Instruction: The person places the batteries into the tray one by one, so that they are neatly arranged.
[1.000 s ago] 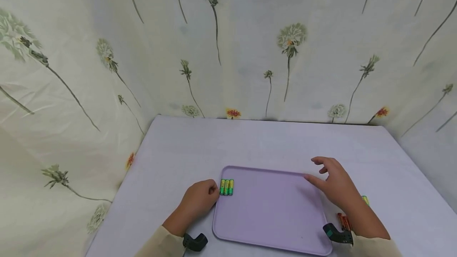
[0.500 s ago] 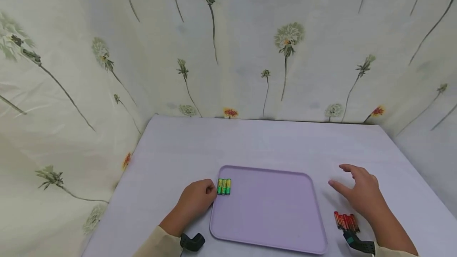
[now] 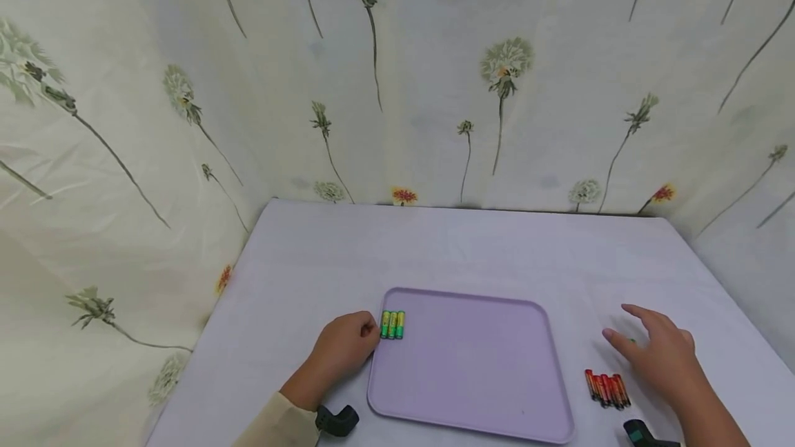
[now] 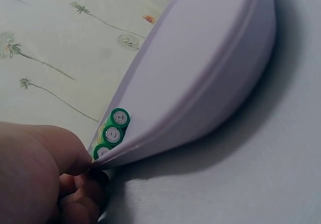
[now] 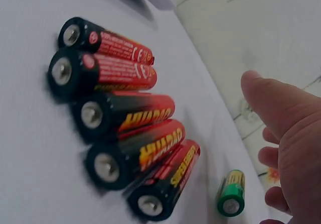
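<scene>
My left hand (image 3: 343, 345) holds the left rim of a lilac tray (image 3: 468, 368), its thumb and curled fingers at the edge in the left wrist view. Just inside that rim, three green-and-yellow batteries (image 3: 392, 325) lie side by side; their flat ends face the left wrist camera. To the right of the tray, my right hand (image 3: 663, 359) is held with thumb and fingers spread and nothing between them. A single green battery (image 5: 231, 194) lies near it, mostly hidden behind the hand in the head view.
Several red-and-black batteries (image 5: 133, 118) lie in a loose row on the white tablecloth (image 3: 472, 247), between the tray and the right forearm. A flower-printed curtain (image 3: 428, 74) rises behind the table and along its sides.
My right hand has moved right and nearer, away from the tray's far right corner to beside the red batteries, uncovering them. My left hand has stayed at the tray's rim.
</scene>
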